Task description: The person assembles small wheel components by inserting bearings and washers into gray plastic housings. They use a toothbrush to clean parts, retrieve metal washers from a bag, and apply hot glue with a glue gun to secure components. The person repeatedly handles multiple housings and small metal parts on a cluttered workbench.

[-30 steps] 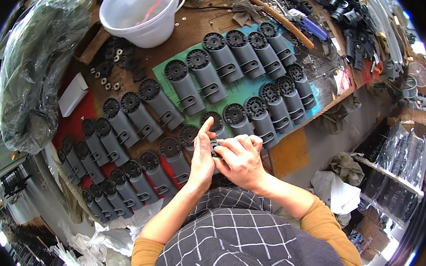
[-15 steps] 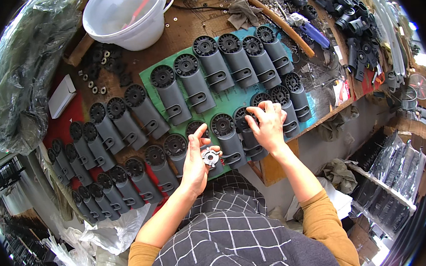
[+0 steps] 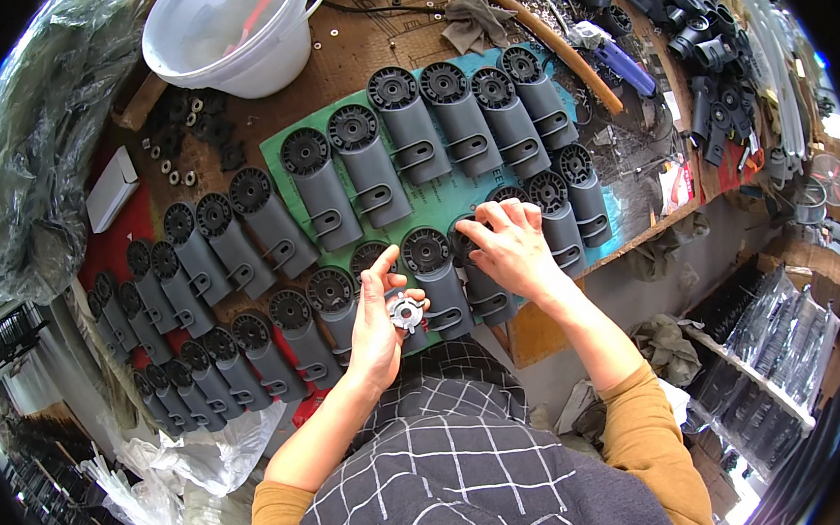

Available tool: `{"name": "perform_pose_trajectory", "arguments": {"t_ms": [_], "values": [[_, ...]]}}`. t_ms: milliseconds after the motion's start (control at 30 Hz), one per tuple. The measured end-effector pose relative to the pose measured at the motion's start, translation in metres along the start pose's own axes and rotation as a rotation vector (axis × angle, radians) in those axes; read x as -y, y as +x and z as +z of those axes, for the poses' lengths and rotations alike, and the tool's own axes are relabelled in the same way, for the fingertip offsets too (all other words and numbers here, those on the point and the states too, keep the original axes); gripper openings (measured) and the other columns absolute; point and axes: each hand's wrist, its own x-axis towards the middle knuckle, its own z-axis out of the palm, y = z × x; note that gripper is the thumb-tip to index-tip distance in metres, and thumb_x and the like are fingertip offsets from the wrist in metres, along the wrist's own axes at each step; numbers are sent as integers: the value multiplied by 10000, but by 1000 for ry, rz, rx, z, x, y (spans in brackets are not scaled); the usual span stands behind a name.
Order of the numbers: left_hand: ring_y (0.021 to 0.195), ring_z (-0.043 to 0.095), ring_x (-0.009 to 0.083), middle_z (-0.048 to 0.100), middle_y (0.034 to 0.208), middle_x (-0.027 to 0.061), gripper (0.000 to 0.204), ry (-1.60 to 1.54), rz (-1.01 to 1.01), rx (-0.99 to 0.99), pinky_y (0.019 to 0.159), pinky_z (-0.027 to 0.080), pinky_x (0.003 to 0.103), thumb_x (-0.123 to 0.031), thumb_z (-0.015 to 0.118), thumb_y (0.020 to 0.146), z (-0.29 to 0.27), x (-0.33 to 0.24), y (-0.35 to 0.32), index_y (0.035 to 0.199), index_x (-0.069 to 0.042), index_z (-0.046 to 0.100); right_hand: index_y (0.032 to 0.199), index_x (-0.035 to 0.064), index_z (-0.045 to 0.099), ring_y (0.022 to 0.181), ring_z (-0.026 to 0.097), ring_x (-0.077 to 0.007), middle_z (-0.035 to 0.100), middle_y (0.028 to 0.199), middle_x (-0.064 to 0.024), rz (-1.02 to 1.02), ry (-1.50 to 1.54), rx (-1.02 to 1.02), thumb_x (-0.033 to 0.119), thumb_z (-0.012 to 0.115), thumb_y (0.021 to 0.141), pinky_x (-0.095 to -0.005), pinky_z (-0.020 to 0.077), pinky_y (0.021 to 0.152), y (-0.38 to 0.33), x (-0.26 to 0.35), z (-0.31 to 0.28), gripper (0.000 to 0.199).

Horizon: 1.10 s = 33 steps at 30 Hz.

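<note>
My left hand [image 3: 376, 330] is closed round a silver, ring-shaped metal part [image 3: 406, 313] with small lugs and a hole in its middle. Whether more pieces lie beneath it in the palm I cannot make out. My right hand [image 3: 516, 251] bends over the round slotted head of a dark grey plastic housing [image 3: 489, 295] in the near row. Its thumb and fingertips come together there, and what they pinch is hidden. Between the two hands stands another grey housing [image 3: 426, 252], head facing up. A further housing [image 3: 370, 257] is partly covered by my left fingers.
Rows of similar grey housings [image 3: 326, 196] cover the bench on a green sheet [image 3: 285, 155]. Behind them are a white bucket [image 3: 247, 64], a wooden handle [image 3: 556, 49] and a purple-handled tool [image 3: 625, 69]. Black plastic parts [image 3: 698, 33] are heaped at the far right.
The view has shifted slightly, moving the bench a little leftward. My right fingers have come a little further left over the housing's head. My left hand still keeps the metal part.
</note>
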Motion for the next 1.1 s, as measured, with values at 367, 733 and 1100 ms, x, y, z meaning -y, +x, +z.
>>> {"name": "perform_pose_trajectory", "arguments": {"t_ms": [367, 733, 1100], "values": [[955, 589, 131, 456, 1040, 5, 644, -52, 20, 6, 865, 528, 304, -559, 326, 995, -5, 2, -6, 1454, -109, 364, 1131, 205, 634, 1073, 469, -224, 524, 1109, 6, 72, 23, 33, 173, 816, 649, -395, 328, 919, -2, -4, 1, 516], [938, 594, 137, 462, 1035, 9, 636, -63, 28, 10, 840, 532, 301, -560, 331, 995, -3, -1, -7, 1446, -114, 374, 1061, 187, 665, 1025, 476, -234, 520, 1057, -12, 96, 32, -44, 176, 815, 651, -398, 337, 876, 2, 2, 1, 436], [969, 559, 125, 441, 1064, 18, 614, -142, -3, 56, 842, 490, 290, -553, 324, 1007, 18, -10, 3, 1444, -125, 376, 1035, 234, 668, 944, 498, -167, 539, 1003, 45, -88, 266, -228, 269, 804, 648, -378, 305, 848, -18, 79, -23, 412]]}}
